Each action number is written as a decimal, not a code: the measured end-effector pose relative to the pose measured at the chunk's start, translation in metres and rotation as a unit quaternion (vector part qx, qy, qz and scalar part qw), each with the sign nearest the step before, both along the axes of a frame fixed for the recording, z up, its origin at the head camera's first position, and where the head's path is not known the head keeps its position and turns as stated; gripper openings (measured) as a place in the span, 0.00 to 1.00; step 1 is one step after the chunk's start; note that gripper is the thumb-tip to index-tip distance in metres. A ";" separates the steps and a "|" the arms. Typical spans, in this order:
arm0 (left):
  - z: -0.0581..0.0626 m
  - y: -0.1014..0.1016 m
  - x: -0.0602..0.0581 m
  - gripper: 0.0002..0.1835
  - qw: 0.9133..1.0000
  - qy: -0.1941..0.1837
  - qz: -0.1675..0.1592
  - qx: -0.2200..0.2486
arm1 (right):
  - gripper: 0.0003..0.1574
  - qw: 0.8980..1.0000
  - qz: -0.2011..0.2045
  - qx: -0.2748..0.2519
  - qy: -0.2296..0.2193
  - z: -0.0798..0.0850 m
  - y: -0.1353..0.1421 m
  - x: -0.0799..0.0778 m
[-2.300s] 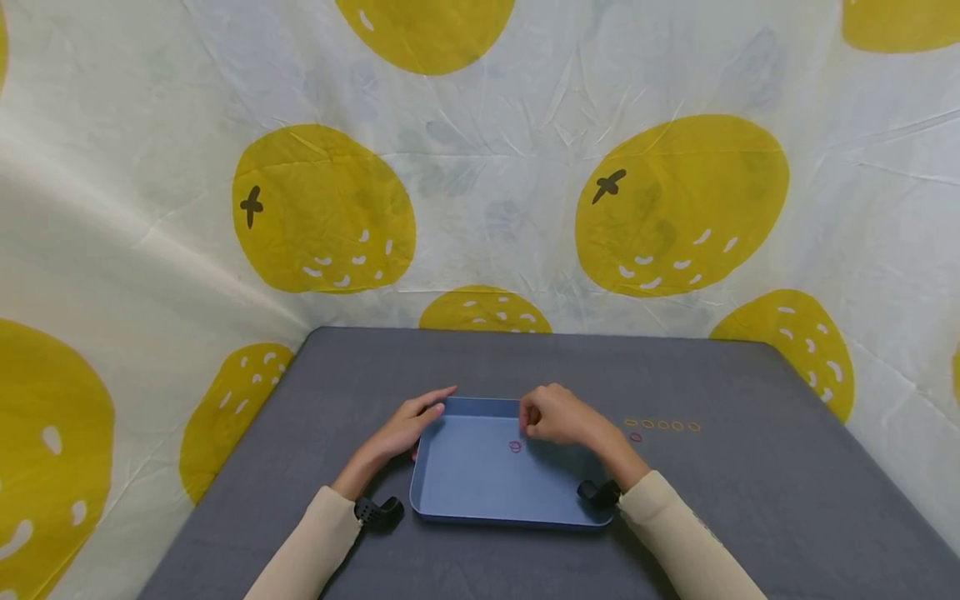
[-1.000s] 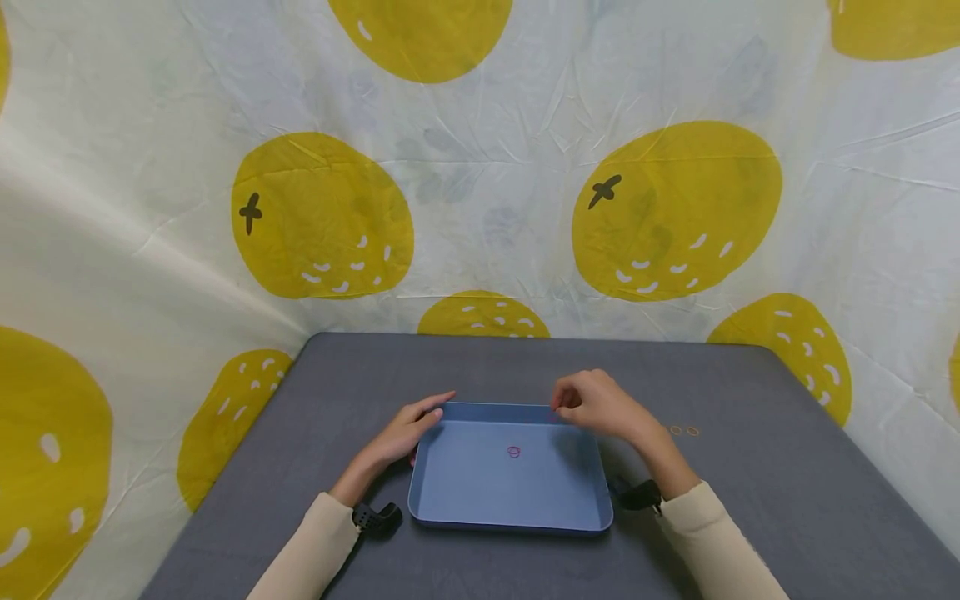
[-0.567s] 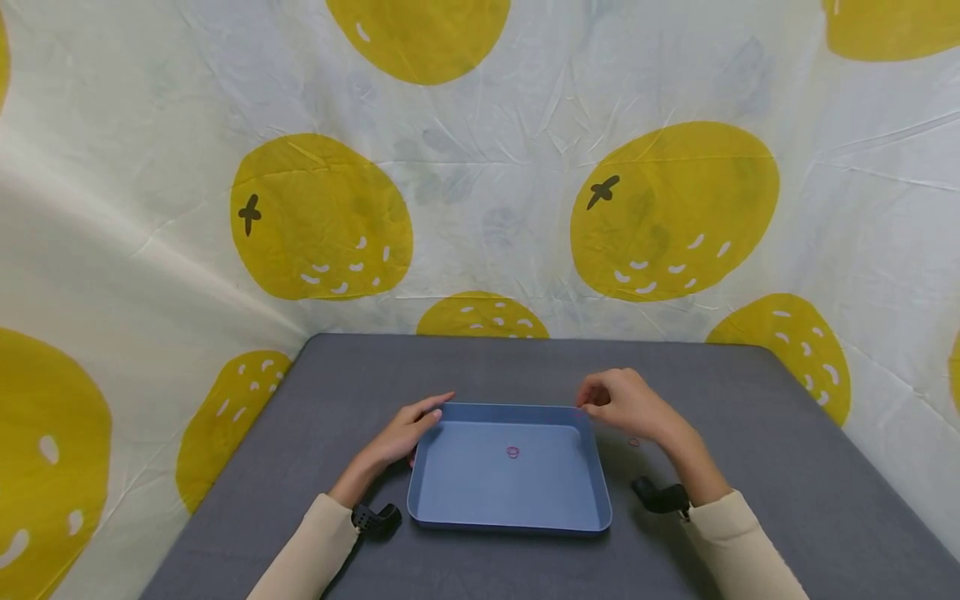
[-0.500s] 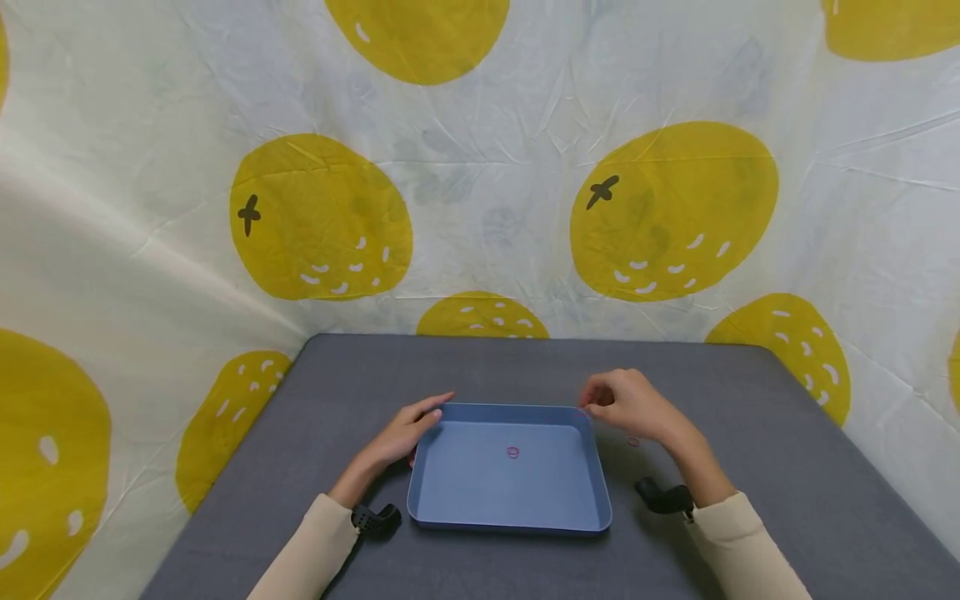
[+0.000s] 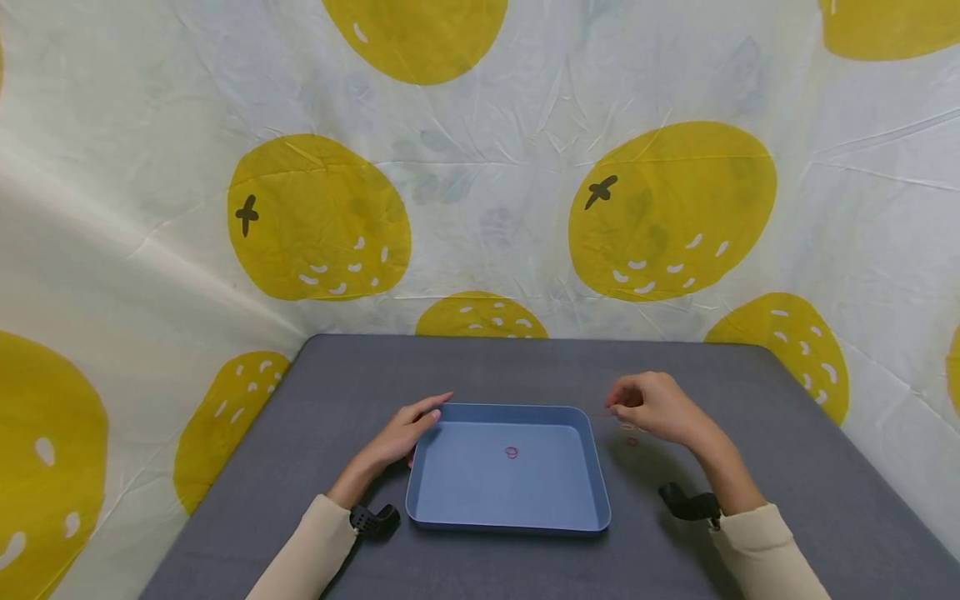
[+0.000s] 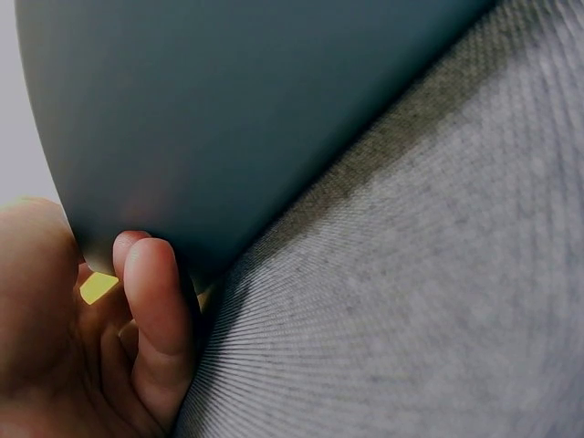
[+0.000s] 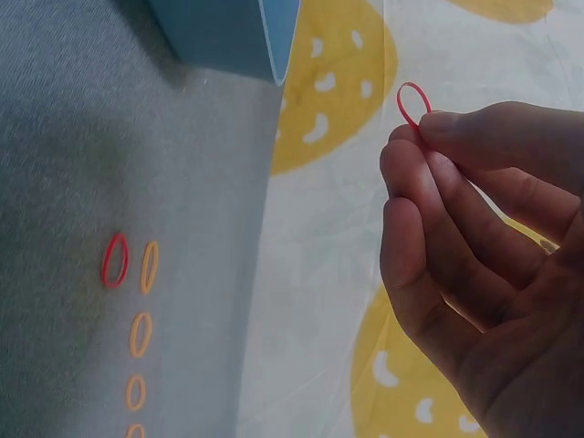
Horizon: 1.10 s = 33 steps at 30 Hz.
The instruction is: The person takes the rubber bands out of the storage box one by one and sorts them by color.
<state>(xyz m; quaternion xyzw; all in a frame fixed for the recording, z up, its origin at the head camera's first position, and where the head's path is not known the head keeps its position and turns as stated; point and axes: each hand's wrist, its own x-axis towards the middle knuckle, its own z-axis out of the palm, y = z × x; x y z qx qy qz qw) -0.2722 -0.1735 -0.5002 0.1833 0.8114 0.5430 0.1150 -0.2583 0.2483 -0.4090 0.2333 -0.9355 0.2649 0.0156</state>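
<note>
My left hand [image 5: 401, 433] grips the blue tray [image 5: 480, 492] by its far left corner, thumb over the rim and fingers against the outer wall. Between thumb and fingertips, my right hand [image 5: 656, 408] pinches a red rubber band [image 7: 401, 102], which sticks up as a loop in the right wrist view. That hand hovers above the table, just right of the tray. Inside the tray lie red rubber bands [image 5: 512, 457], seemingly overlapping. Below the right hand, another red rubber band [image 7: 125, 255] lies on the table beside a row of orange rubber bands [image 7: 155, 265].
The grey cloth-covered table [image 5: 480, 367] extends around the tray on all sides. A white curtain [image 5: 487, 200] printed with yellow fruit hangs along its back and left. A black wrist camera [image 5: 375, 521] sits low beside the tray's left wall.
My right hand has moved right, from over the tray to past its right wall, with a red rubber band pinched in it. The left hand stays at the tray's corner.
</note>
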 end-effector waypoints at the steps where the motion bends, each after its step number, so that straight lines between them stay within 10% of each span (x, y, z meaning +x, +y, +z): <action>1: 0.000 0.000 0.000 0.23 1.000 0.000 0.000 0.000 | 0.04 1.000 -0.001 0.000 0.001 -0.001 0.002 0.000; 33: -0.022 -0.008 -0.018 0.24 1.000 0.004 -0.023 -0.004 | 0.05 0.996 0.002 -0.030 -0.081 -0.024 0.038 -0.014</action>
